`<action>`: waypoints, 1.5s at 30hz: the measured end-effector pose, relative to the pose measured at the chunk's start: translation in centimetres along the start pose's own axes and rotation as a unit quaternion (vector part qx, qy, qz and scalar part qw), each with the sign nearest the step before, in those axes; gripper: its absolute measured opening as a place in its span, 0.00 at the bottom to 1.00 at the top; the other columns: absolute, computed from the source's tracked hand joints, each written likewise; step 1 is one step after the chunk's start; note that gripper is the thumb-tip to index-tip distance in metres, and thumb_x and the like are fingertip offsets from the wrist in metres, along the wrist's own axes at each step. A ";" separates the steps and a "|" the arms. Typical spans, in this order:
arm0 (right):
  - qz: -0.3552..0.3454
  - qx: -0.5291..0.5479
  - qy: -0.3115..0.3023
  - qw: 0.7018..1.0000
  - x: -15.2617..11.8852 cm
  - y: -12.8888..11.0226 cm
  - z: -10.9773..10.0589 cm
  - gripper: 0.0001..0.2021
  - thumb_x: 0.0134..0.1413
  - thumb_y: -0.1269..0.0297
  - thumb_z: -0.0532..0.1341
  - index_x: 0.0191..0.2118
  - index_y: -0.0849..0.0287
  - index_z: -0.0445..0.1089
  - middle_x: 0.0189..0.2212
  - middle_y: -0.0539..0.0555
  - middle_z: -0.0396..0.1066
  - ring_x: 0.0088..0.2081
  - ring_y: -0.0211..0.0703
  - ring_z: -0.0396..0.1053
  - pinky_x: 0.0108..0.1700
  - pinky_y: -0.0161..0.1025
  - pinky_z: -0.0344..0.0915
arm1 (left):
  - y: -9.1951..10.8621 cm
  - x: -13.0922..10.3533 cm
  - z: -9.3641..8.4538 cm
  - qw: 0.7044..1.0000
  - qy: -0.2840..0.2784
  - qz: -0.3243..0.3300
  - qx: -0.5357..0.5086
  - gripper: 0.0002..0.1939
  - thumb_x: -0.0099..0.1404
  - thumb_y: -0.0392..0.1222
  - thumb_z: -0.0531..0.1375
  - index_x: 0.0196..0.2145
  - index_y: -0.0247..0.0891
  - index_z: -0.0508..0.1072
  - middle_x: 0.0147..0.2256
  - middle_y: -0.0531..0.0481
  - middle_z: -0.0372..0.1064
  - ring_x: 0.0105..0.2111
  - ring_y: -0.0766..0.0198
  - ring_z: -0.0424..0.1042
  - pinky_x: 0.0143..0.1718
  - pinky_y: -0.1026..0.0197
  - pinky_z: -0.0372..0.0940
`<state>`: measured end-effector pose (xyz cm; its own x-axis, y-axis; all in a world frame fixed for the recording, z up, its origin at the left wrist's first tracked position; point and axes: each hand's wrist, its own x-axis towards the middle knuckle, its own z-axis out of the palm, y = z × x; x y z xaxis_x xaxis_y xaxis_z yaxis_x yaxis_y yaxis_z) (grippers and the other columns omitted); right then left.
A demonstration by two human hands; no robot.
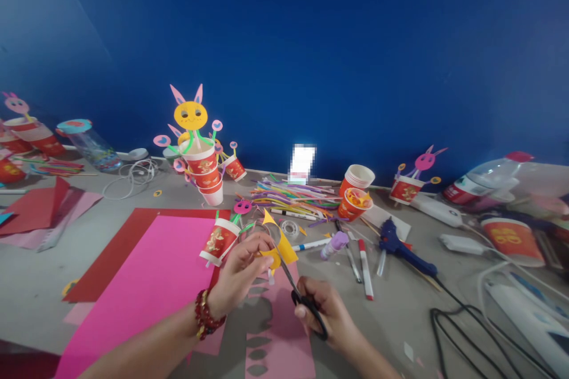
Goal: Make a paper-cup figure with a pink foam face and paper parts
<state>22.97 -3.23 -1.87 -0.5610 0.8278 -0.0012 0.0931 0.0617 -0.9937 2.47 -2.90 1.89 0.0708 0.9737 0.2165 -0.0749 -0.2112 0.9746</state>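
Observation:
My left hand (242, 272), with a red bead bracelet at the wrist, pinches a piece of yellow paper (287, 247). My right hand (329, 311) is closed round the black handles of a pair of scissors (291, 278), whose blades point up and left and meet the yellow paper. Below both hands lies a pink paper strip (288, 331) with leaf-shaped holes along its left side. A decorated red cup (219, 241) leans just behind my left hand. Bright pink sheets (146, 284) lie under my left forearm, on top of a red sheet (106, 266).
Stacked cups with a yellow bunny face (191, 115) stand at the back left. Colourful sticks (288, 198), red cups (354, 204), markers (365, 269) and a purple glue stick (334, 246) lie beyond my hands. A blue glue gun (402, 251) with a black cord is on the right.

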 end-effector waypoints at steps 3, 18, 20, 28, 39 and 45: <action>0.001 -0.008 0.001 1.000 0.0 -0.2 0.0 0.30 0.45 0.31 0.59 0.23 0.55 0.52 0.16 0.41 0.50 0.14 0.30 0.53 0.16 0.29 0.49 | 0.0 0.0 0.0 1.000 0.000 -0.001 0.002 0.11 0.63 0.44 0.60 0.26 0.37 0.67 0.37 0.45 0.66 0.40 0.57 0.65 0.39 0.60 0.62; 0.007 -0.005 -0.001 1.000 0.0 -0.5 0.1 0.30 0.45 0.31 0.59 0.23 0.54 0.52 0.14 0.42 0.52 0.13 0.32 0.53 0.15 0.29 0.50 | -0.1 0.0 -0.2 1.000 0.005 0.021 -0.019 0.11 0.65 0.43 0.59 0.26 0.38 0.67 0.37 0.46 0.66 0.40 0.58 0.65 0.42 0.59 0.60; 0.003 -0.004 -0.001 1.000 0.0 -0.5 0.1 0.30 0.45 0.31 0.60 0.22 0.54 0.52 0.14 0.42 0.52 0.13 0.32 0.54 0.15 0.29 0.50 | -0.2 -0.1 -0.1 0.999 0.016 0.015 -0.030 0.12 0.65 0.43 0.59 0.26 0.38 0.66 0.38 0.46 0.66 0.40 0.59 0.65 0.41 0.60 0.61; 0.020 0.019 0.010 1.000 -0.1 0.1 0.2 0.29 0.45 0.32 0.60 0.23 0.56 0.54 0.16 0.42 0.52 0.14 0.31 0.56 0.17 0.29 0.47 | -0.4 -0.4 0.2 0.999 0.015 0.016 0.031 0.10 0.67 0.44 0.58 0.30 0.37 0.70 0.42 0.45 0.66 0.39 0.60 0.66 0.37 0.62 0.62; 0.027 0.081 -0.005 0.996 0.1 0.7 0.5 0.30 0.40 0.33 0.65 0.24 0.56 0.54 0.18 0.42 0.52 0.15 0.32 0.59 0.17 0.29 0.52 | -0.4 -0.7 0.4 0.995 -0.029 0.017 0.094 0.13 0.68 0.44 0.56 0.28 0.35 0.72 0.43 0.42 0.67 0.41 0.58 0.68 0.40 0.60 0.65; 0.009 0.049 0.002 0.999 0.0 0.3 0.5 0.29 0.45 0.33 0.62 0.24 0.56 0.56 0.16 0.42 0.54 0.15 0.33 0.59 0.18 0.29 0.49 | -0.4 -0.6 0.3 0.995 -0.037 0.017 0.090 0.14 0.68 0.41 0.57 0.25 0.35 0.68 0.40 0.45 0.67 0.39 0.61 0.67 0.41 0.61 0.62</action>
<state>22.59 -3.46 -2.27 -0.5560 0.8310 -0.0187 0.0220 -0.0078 -0.9997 2.74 -3.43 1.38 0.1443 0.9581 0.2473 0.1008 -0.2629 0.9596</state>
